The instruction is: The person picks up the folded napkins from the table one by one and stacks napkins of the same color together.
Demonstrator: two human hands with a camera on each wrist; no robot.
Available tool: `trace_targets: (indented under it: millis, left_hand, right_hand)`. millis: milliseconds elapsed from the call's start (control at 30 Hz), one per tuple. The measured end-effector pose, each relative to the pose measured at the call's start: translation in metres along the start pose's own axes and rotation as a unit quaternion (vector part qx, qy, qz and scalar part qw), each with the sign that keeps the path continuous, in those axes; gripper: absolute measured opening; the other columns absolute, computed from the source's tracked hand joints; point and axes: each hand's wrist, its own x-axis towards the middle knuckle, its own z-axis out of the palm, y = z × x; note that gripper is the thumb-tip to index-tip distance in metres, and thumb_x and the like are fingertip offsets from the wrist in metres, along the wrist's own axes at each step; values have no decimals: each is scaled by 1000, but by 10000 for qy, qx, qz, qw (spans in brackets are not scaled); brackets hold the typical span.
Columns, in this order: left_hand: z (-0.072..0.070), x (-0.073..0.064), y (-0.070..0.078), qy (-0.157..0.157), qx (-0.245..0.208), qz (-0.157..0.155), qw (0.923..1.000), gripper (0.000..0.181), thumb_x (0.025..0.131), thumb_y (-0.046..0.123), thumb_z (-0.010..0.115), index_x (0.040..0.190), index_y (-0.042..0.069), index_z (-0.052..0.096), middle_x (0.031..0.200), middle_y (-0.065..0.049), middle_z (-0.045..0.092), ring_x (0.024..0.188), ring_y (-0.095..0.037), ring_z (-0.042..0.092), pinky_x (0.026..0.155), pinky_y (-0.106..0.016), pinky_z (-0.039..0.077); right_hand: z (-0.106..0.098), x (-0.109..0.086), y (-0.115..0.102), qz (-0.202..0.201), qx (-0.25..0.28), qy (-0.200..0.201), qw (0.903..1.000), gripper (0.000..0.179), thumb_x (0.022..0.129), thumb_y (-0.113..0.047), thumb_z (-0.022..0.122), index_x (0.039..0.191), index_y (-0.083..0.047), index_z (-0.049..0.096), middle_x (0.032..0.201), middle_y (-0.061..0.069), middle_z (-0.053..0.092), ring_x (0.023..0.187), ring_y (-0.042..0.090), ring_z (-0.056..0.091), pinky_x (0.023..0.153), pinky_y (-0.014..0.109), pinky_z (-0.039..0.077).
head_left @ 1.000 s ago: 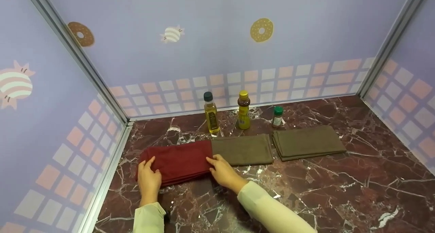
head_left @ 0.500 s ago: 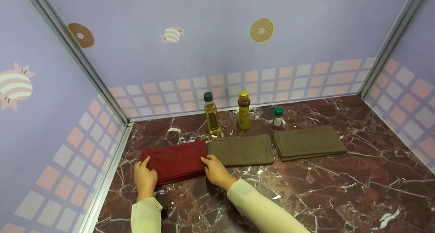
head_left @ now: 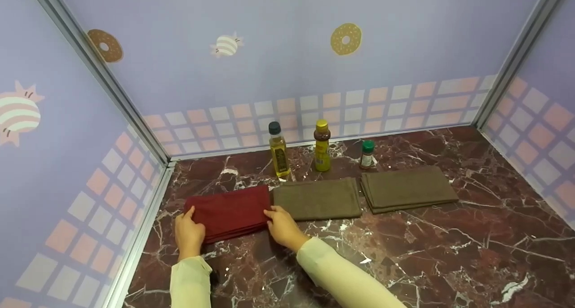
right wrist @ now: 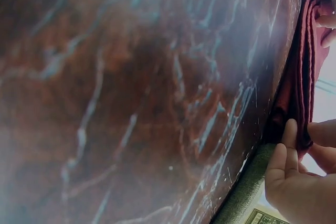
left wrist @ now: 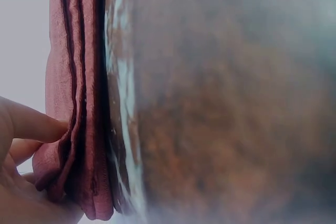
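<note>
A folded dark red cloth lies at the left of the marble-patterned tabletop, its layers showing along the front edge. My left hand holds its left end; in the left wrist view the thumb and fingers pinch the stacked folds of the cloth. At the right end, my right hand pinches the near corner between thumb and fingers, as the right wrist view shows at the cloth. Just right of it lies a folded olive-green cloth, a narrow strip of tabletop between them.
Another folded olive-green cloth lies farther right. Behind the cloths stand an oil bottle with a dark cap, a yellow-capped bottle and a small green-capped jar. Patterned panels enclose the tabletop at back and sides.
Both hands have shifted left with the red cloth. Its right end has drawn away from the middle green cloth, whose left edge now shows. The bottles and jar have stayed put.
</note>
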Motion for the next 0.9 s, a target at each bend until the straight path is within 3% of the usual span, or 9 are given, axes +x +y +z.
trace_targets:
  millis: [200, 433, 700, 900]
  left_hand:
    - [-2, 4, -2, -60, -6, -180, 9998, 68, 82, -7, 42, 149, -3, 38, 148, -36, 26, 136, -51, 28, 107, -60, 31]
    - [-5, 5, -6, 110, -354, -388, 9986, 69, 84, -7, 44, 151, -6, 30, 150, -37, 19, 131, -53, 33, 100, -60, 37]
    - [-5, 7, -6, 283, -748, -575, 9951, 69, 87, -6, 44, 154, -3, 26, 151, -34, 16, 122, -54, 40, 100, -60, 36]
    - [-3, 8, -6, 548, -807, -568, 9936, 64, 90, -3, 47, 152, -3, 32, 150, -32, 21, 124, -54, 39, 102, -61, 34]
  right_hand:
    - [3, -1, -1, 113, 134, -239, 9996, 39, 95, -1, 58, 134, 5, 58, 143, 24, 48, 130, 39, 50, 109, 45, 39]
    - [5, -4, -5, 107, 191, -308, 9993, 43, 92, -6, 62, 134, 5, 58, 146, 24, 46, 132, 39, 48, 110, 44, 38]
    - [5, -7, -11, -25, -452, -302, 9985, 46, 93, -13, 61, 136, 1, 57, 148, 17, 47, 132, 34, 45, 108, 45, 38]
    - [4, -7, -12, -19, -478, -335, 9983, 50, 92, -14, 61, 139, 2, 54, 152, 14, 43, 134, 30, 42, 107, 44, 37]
